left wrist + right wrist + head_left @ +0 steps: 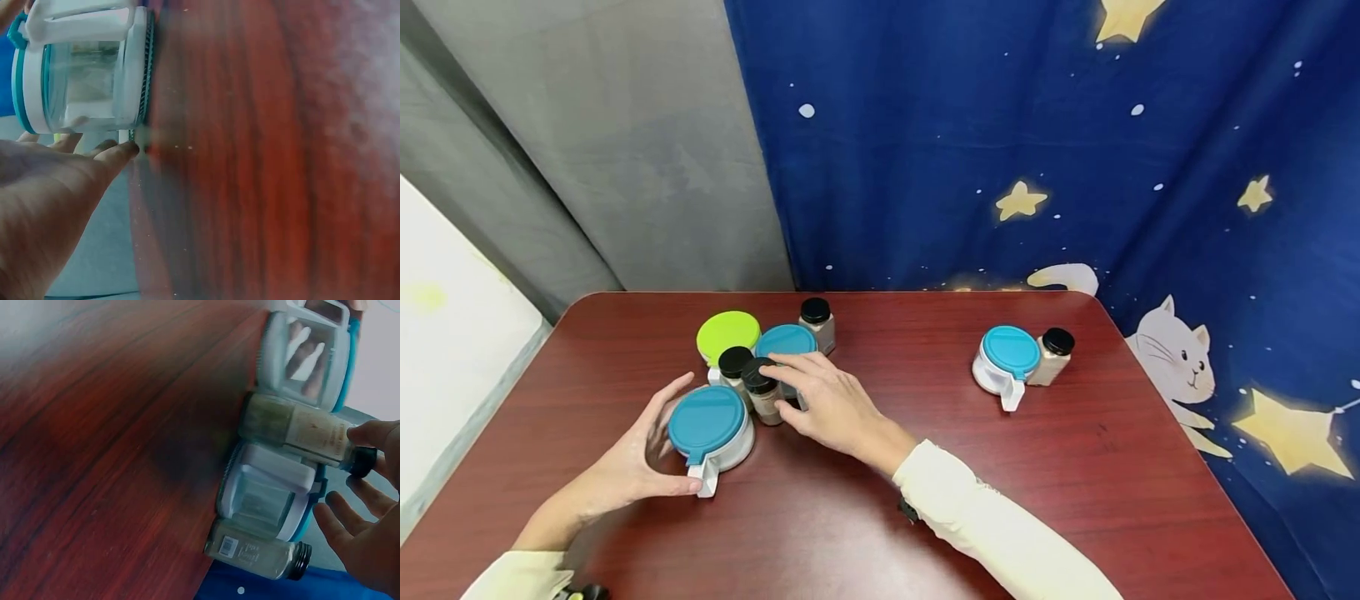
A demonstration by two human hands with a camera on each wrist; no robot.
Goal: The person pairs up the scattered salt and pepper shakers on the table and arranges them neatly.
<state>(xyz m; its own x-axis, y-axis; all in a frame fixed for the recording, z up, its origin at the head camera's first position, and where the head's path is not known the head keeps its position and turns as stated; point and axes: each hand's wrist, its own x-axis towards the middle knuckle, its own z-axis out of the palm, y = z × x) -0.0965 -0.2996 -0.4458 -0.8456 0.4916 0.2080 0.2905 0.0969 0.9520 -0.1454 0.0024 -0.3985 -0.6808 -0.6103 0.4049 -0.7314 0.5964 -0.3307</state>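
Observation:
At the left of the table, my left hand (625,467) curves around a seasoning jar (709,425) with a blue lid. The thumb lies at its white handle, and the other fingers are along its far left side. My right hand (835,408) pinches a black-capped spice bottle (766,402) near the top, thumb in front and fingertips by the cap. Another black-capped spice bottle (735,363) stands right beside it. Behind are a green-lidded jar (727,335) and a second blue-lidded jar (786,340). In the right wrist view the held bottle (294,428) stands between two handled jars.
A spice bottle (818,323) stands at the back of the left group. Farther right, a blue-lidded jar (1009,357) and a spice bottle (1052,357) stand together. Grey and blue star-patterned curtains hang behind the brown table (880,517).

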